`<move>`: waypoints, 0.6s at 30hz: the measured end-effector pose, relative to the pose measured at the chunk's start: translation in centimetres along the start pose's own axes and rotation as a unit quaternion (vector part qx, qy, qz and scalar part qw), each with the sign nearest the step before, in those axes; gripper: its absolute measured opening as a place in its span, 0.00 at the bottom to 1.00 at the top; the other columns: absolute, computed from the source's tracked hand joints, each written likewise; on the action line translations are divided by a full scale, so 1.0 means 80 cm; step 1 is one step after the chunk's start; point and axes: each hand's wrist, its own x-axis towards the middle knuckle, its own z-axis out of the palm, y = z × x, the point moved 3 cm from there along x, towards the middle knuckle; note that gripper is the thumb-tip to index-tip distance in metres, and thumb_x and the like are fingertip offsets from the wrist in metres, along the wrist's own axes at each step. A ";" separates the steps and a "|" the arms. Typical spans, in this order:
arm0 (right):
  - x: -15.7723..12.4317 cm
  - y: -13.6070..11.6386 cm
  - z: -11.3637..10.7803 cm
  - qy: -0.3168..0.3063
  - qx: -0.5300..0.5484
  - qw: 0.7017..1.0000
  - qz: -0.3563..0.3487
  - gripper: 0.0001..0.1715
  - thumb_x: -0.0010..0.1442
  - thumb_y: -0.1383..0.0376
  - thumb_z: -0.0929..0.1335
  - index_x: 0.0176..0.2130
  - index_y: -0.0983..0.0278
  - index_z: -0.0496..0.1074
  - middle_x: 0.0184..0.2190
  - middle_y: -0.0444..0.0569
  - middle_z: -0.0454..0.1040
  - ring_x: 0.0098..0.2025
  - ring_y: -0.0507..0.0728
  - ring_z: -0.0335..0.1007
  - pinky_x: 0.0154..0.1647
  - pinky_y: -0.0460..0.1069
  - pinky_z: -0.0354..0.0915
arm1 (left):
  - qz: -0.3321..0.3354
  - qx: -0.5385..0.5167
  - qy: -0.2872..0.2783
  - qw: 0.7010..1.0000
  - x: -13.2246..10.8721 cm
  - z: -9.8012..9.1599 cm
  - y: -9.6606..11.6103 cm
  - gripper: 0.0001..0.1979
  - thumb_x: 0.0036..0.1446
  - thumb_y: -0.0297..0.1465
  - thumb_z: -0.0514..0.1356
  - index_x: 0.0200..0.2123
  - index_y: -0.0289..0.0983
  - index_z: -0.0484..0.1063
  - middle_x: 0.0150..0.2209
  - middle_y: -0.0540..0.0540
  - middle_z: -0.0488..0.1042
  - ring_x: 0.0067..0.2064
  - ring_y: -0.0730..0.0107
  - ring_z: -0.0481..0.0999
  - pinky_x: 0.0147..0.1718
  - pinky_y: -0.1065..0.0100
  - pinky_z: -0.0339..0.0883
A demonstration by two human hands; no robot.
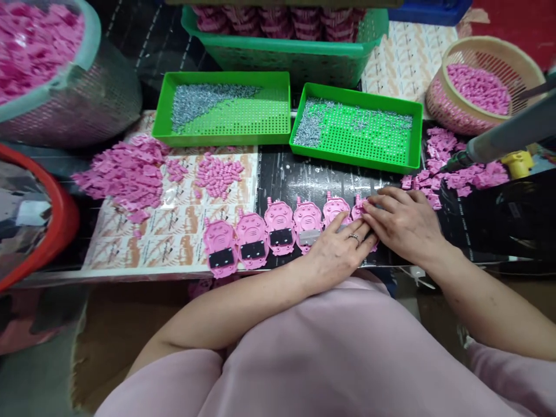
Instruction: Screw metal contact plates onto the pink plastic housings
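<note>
A row of pink plastic toy-phone casing halves lies along the front edge of the bench, some with a black plate and one with a grey plate (308,237) fitted. The leftmost casing (219,234) has a black plate. My left hand (341,249), a ring on one finger, rests with fingers spread over the right end of the row. Beside it, my right hand (402,223) has its fingers bent together on the rightmost casing (358,207). The fingers of both hands meet there and hide most of that casing.
Two green trays (226,140) of small metal screws stand behind the row. Left are piles of pink parts (125,174) and a red-rimmed container (61,226). At right, a grey screwdriver-like tool (499,136) hangs over more pink parts (473,176), near a cream basket (443,87).
</note>
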 end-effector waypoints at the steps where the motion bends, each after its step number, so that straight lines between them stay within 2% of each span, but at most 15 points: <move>1: -0.001 0.001 0.003 0.003 0.016 1.000 0.004 0.14 0.65 0.61 0.63 0.42 0.62 0.76 0.44 0.47 0.79 0.50 0.59 0.70 0.42 0.56 0.56 | 0.001 0.003 0.003 1.000 0.000 0.001 0.000 0.16 0.67 0.26 0.49 0.55 0.31 0.68 0.55 0.35 0.72 0.59 0.58 0.69 0.60 0.49 0.59; 6: -0.004 0.002 0.012 0.020 0.030 0.999 0.016 0.18 0.67 0.64 0.60 0.45 0.67 0.76 0.47 0.50 0.78 0.52 0.58 0.71 0.44 0.56 0.56 | 0.004 0.009 0.003 1.000 0.003 0.000 -0.002 0.15 0.66 0.27 0.51 0.52 0.30 0.70 0.53 0.35 0.73 0.58 0.57 0.71 0.58 0.50 0.61; 10: 0.002 0.000 0.012 0.021 0.036 0.999 0.024 0.17 0.67 0.62 0.61 0.40 0.62 0.77 0.42 0.45 0.80 0.51 0.58 0.71 0.49 0.57 0.55 | 0.011 0.006 -0.011 1.000 0.006 -0.002 -0.003 0.15 0.66 0.26 0.52 0.52 0.30 0.70 0.54 0.35 0.73 0.58 0.57 0.71 0.57 0.50 0.61; 12: -0.001 0.006 0.010 0.029 0.042 0.998 0.037 0.16 0.66 0.60 0.61 0.39 0.59 0.77 0.43 0.44 0.79 0.50 0.57 0.71 0.49 0.56 0.57 | 0.010 0.010 -0.017 1.000 0.006 -0.004 -0.004 0.15 0.66 0.27 0.51 0.53 0.31 0.69 0.54 0.35 0.73 0.58 0.57 0.71 0.57 0.49 0.61; 15: -0.025 0.033 0.003 0.075 0.054 0.989 0.112 0.16 0.65 0.59 0.62 0.46 0.60 0.75 0.48 0.48 0.77 0.47 0.56 0.71 0.47 0.53 0.61 | 0.012 0.018 -0.031 0.999 0.005 -0.005 -0.004 0.15 0.67 0.28 0.51 0.54 0.32 0.68 0.56 0.36 0.71 0.58 0.59 0.71 0.58 0.51 0.60; 18: -0.063 0.075 -0.002 0.104 -0.009 0.971 0.215 0.17 0.63 0.59 0.64 0.49 0.62 0.74 0.43 0.53 0.78 0.44 0.60 0.71 0.43 0.55 0.63 | 0.017 0.019 -0.042 0.999 0.004 -0.005 -0.004 0.16 0.67 0.27 0.51 0.55 0.32 0.67 0.57 0.37 0.71 0.59 0.60 0.70 0.58 0.52 0.59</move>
